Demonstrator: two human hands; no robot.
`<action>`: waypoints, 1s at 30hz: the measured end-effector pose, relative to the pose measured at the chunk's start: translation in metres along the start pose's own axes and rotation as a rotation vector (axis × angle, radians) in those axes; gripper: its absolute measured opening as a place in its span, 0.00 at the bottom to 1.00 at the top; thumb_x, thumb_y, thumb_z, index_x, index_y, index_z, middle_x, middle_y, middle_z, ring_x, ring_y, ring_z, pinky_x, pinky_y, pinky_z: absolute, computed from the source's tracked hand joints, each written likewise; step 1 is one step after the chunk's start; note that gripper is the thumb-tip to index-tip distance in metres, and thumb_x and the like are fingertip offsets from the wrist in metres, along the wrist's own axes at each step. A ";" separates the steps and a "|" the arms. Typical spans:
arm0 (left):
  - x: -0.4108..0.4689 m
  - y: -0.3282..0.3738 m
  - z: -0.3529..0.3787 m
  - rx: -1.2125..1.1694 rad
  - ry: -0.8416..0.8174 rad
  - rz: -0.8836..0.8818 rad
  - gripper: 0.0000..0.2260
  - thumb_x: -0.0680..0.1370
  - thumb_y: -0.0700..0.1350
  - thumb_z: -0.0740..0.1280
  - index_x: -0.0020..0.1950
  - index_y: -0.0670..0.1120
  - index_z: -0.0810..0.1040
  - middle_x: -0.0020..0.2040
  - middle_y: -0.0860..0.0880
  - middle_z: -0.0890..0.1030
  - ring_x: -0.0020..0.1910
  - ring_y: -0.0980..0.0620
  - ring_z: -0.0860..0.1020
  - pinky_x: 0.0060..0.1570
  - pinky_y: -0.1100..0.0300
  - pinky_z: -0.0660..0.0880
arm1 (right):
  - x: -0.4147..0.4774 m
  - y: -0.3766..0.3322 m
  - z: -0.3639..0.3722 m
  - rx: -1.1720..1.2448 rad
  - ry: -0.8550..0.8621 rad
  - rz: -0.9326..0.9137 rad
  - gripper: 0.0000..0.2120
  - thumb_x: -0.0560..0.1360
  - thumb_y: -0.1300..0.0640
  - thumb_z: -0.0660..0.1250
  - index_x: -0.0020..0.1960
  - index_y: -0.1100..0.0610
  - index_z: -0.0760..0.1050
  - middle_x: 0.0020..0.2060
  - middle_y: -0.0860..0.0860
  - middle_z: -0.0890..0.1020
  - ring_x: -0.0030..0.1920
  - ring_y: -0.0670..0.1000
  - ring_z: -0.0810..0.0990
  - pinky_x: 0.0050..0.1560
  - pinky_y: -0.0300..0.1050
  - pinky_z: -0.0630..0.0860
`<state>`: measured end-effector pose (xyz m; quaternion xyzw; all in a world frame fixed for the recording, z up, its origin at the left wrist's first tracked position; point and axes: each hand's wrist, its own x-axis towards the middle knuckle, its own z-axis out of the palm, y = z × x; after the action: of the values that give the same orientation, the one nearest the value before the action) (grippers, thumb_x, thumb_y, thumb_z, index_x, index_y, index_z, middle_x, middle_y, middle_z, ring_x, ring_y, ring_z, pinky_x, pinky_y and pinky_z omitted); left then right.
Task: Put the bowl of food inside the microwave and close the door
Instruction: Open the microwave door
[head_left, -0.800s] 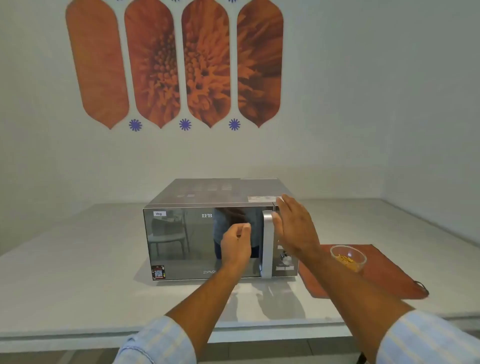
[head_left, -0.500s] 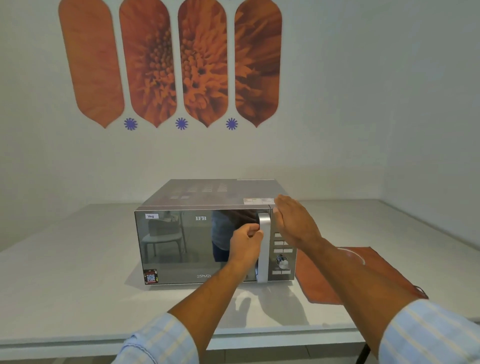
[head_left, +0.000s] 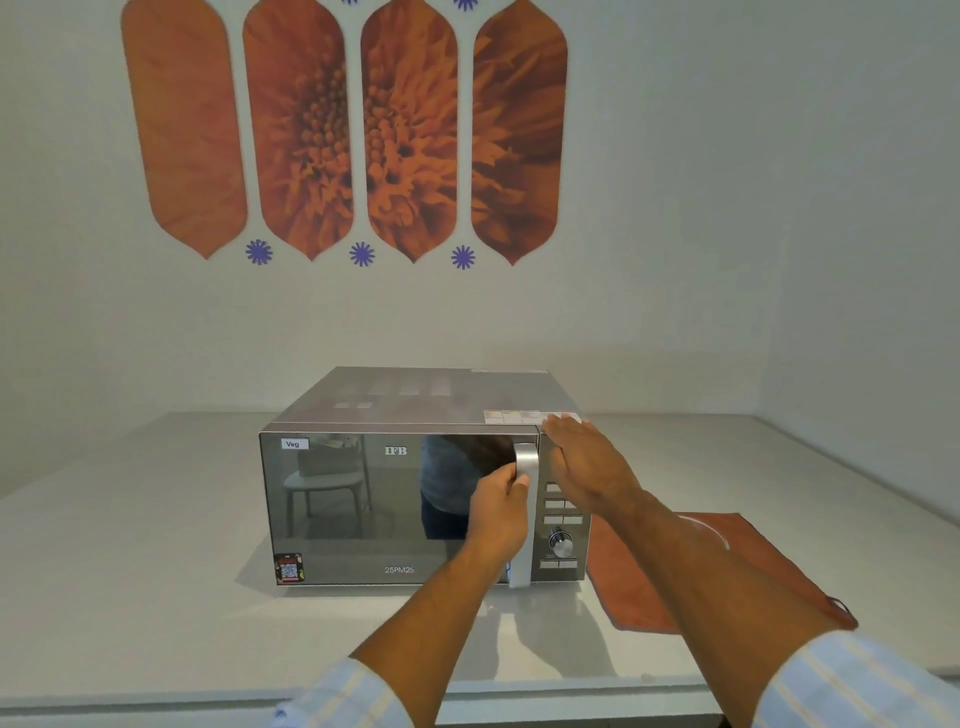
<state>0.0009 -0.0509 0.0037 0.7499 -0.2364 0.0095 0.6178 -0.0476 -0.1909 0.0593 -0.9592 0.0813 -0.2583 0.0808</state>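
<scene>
- The microwave (head_left: 423, 499) sits centre frame on the desk (head_left: 130, 571), its door not yet opened.
- The left hand (head_left: 498, 512) is clenched around the door handle (head_left: 524, 499).
- The right hand (head_left: 587, 462), flat and grasping nothing, braces the top right corner.
- The bowl (head_left: 711, 530) is only a rim on the orange mat (head_left: 649, 587) at right, mostly hidden by the forearm; loading and closing remain.

Both bare forearms reach forward from rolled, pale blue striped sleeves (head_left: 852, 680). The left hand (head_left: 498, 512) is curled, fingers (head_left: 511, 475) wrapped round an upright silver bar. The right hand (head_left: 589, 467) lies flat, palm forward, fingers together and pointing up-left, wrist slightly raised.
</scene>
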 end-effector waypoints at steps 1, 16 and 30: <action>-0.005 -0.002 -0.001 0.003 0.023 0.027 0.12 0.87 0.46 0.63 0.49 0.45 0.82 0.40 0.45 0.82 0.39 0.54 0.76 0.41 0.59 0.76 | 0.000 -0.001 -0.002 0.002 0.002 -0.006 0.26 0.81 0.53 0.51 0.77 0.57 0.68 0.75 0.56 0.73 0.74 0.58 0.71 0.76 0.53 0.64; -0.107 0.030 -0.115 0.205 0.349 0.446 0.10 0.82 0.58 0.64 0.55 0.55 0.80 0.53 0.58 0.79 0.55 0.55 0.79 0.55 0.54 0.80 | -0.008 -0.023 -0.024 0.032 0.013 -0.033 0.29 0.77 0.52 0.45 0.66 0.61 0.76 0.62 0.60 0.81 0.60 0.60 0.78 0.65 0.55 0.72; -0.097 0.102 -0.183 1.097 -0.007 -0.068 0.40 0.79 0.75 0.45 0.31 0.46 0.79 0.35 0.47 0.79 0.41 0.44 0.79 0.69 0.38 0.74 | -0.004 -0.016 -0.017 0.086 0.054 -0.053 0.16 0.82 0.57 0.55 0.63 0.58 0.77 0.58 0.58 0.83 0.54 0.58 0.80 0.57 0.54 0.78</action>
<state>-0.0724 0.1399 0.1113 0.9692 -0.1745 0.1088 0.1353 -0.0580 -0.1763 0.0753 -0.9494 0.0467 -0.2895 0.1126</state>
